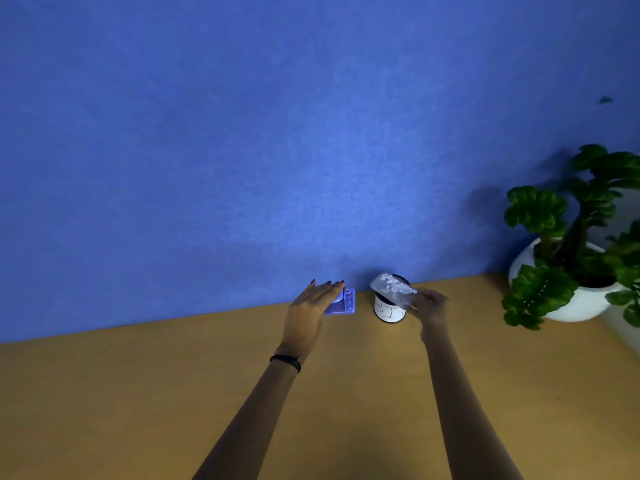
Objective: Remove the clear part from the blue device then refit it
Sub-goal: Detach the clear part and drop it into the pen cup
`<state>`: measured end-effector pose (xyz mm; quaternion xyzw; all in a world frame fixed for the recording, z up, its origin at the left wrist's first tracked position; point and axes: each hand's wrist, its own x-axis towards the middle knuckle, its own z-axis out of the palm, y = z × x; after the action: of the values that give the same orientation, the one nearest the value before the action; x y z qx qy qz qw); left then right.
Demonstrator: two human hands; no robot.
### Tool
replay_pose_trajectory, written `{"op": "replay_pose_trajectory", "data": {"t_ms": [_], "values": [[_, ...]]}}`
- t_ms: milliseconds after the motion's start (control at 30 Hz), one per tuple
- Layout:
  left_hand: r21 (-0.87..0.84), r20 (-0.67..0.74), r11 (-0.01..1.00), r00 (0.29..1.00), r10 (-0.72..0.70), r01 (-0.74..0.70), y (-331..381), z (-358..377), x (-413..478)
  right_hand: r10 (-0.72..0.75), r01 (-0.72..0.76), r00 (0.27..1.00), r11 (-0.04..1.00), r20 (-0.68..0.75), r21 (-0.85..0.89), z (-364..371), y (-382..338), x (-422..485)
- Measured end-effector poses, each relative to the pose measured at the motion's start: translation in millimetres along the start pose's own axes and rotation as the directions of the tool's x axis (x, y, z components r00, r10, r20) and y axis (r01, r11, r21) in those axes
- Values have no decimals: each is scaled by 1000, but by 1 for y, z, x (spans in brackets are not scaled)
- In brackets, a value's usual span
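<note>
The blue device (pixel 343 304) lies flat on the wooden table (pixel 173 393) close to the blue wall. My left hand (pixel 313 306) rests over its left side with fingers stretched out flat, covering part of it. The clear part (pixel 393 288) is off the device, held tilted in the air to the right. My right hand (pixel 431 304) grips its right end. The clear part looks frosted with white patches.
A white cylinder with a black rim and markings (pixel 389 310) stands just behind and below the clear part. A green plant in a white pot (pixel 571 258) sits at the far right. The blue wall (pixel 277 133) runs along the table's back edge.
</note>
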<state>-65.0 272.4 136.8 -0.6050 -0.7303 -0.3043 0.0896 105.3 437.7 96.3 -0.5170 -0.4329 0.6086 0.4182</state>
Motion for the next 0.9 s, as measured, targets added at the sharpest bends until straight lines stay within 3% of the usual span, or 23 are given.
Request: {"op": "replay_pose_trajectory", "data": {"t_ms": [167,300,367,567,900], "values": [[16,3,1000,1000,23,-23,-7,9,0,-3,-7,993,995,-114,-95,0,4,24],[32,1,999,1000,30,-30,-12,12,0,-98,35,978,947,-184,-319,1,3,35],[33,-4,999,1000,25,-25,-11,13,0,-189,98,969,885,-159,-456,5,-5,30],[38,5,999,1000,27,-27,-9,16,-1,-294,185,950,803,-107,-567,14,-13,33],[48,70,998,997,41,-44,-8,22,-6,-271,217,962,660,42,-719,29,-14,30]]}}
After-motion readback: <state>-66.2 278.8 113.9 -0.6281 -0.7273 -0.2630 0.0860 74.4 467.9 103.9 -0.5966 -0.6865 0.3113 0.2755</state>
